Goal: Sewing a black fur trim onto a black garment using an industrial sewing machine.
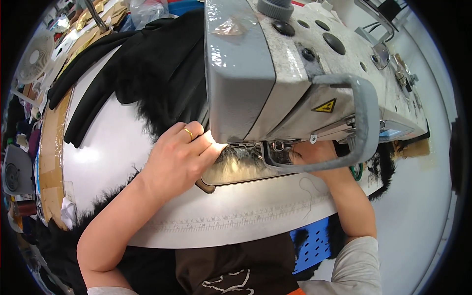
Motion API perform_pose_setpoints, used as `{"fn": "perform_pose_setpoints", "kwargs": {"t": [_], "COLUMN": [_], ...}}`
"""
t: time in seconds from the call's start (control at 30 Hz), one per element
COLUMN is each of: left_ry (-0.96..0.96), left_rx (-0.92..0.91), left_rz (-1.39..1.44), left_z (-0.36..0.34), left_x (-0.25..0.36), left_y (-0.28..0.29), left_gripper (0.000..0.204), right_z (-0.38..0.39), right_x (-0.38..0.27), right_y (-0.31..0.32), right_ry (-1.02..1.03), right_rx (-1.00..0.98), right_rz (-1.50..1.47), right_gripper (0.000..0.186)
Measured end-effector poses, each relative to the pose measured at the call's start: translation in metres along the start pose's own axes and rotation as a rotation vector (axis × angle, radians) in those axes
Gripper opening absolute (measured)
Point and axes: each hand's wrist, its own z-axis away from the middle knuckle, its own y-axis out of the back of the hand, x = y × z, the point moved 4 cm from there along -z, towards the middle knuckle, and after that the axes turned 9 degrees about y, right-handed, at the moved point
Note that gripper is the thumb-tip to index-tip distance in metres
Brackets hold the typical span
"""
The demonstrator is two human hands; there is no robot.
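A grey industrial sewing machine (241,83) fills the upper middle, with a lit steel plate (231,172) under its head. My left hand (179,157) is just left of the head, fingers curled and pressed on black fur-trimmed fabric (172,73) that lies across the white table; the fingertips reach under the head. Dark fur strands show by the presser foot (278,146). My right hand (317,155) is behind the looped grey guard (366,123), under the machine's right part; its fingers are mostly hidden.
A cardboard-edged side (54,172) borders the white tabletop (98,167), with a fan (34,59) and clutter beyond. A ruler scale (236,216) runs along the front edge. A blue perforated plastic piece (312,246) sits below at right. A white wall (423,221) stands at right.
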Motion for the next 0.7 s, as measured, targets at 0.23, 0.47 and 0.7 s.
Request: {"fn": "perform_pose_setpoints", "kwargs": {"t": [0.23, 0.47, 0.7], "left_ry": [0.007, 0.068, 0.124], "left_rx": [-0.098, -0.028, 0.126], "left_rz": [-0.015, 0.063, 0.121], "left_z": [0.002, 0.011, 0.014], "left_x": [0.001, -0.008, -0.014], "left_y": [0.004, -0.006, 0.001], "left_gripper": [0.027, 0.023, 0.034], "right_z": [-0.002, -0.016, -0.037], "right_x": [-0.011, -0.036, -0.086], "right_y": [0.017, 0.036, 0.012], "right_ry": [0.072, 0.112, 0.099], "right_rx": [0.105, -0.063, 0.192], "right_rz": [-0.261, 0.059, -0.013], "right_gripper": [0.047, 0.018, 0.054]}}
